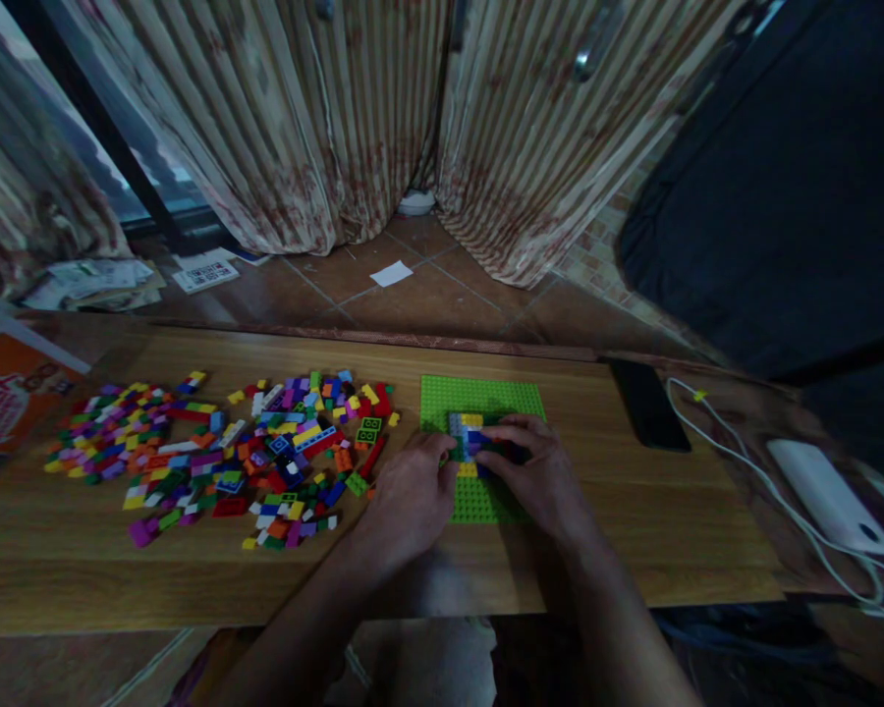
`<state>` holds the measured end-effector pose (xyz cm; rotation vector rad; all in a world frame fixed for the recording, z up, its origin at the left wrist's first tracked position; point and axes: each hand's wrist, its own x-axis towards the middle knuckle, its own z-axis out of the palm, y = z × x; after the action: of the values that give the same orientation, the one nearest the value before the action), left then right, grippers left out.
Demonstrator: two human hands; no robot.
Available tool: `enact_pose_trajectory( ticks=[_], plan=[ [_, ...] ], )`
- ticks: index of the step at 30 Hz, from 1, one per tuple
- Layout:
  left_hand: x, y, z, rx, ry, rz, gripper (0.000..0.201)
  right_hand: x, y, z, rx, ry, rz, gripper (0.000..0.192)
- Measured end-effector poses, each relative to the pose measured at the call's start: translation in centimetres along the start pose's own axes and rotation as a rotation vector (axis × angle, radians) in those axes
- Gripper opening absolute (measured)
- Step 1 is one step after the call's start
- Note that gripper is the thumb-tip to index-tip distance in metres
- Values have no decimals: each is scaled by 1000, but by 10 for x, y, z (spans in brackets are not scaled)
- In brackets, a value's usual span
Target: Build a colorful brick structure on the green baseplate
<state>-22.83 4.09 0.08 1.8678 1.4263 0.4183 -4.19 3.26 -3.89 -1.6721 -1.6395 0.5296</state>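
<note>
A green studded baseplate (pixel 482 393) lies on the wooden table. On its middle stands a low build of toy bricks (pixel 469 469), with yellow, grey, white and blue parts. My left hand (pixel 416 491) is closed at the left side of the build, its fingertips curled against it; what they hold is hidden. My right hand (pixel 537 471) reaches in from the right. Its thumb and index finger pinch at a blue brick (pixel 475 444) on the build. The fingers partly cover the bricks there.
Many loose coloured bricks (pixel 213 462) spread over the left of the wooden table (pixel 634 530). An orange and white bag (pixel 15 393) stands at the far left. On the right are a black phone (pixel 646 405), a white power bank (pixel 829 496) and a white cable (pixel 755 469).
</note>
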Motion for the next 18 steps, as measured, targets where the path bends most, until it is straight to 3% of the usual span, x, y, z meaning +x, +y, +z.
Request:
enact_pose_trajectory(
  ticks=[7, 12, 18],
  plan=[
    [-5, 0, 9, 180, 66, 104, 32, 5, 1, -8, -12, 253, 96, 21],
    [-13, 7, 27, 430, 82, 251, 42, 5, 0, -7, -36, 252, 133, 25],
    [-14, 15, 37, 539, 70, 213, 46, 5, 0, -6, -35, 211, 139, 25]
  ],
)
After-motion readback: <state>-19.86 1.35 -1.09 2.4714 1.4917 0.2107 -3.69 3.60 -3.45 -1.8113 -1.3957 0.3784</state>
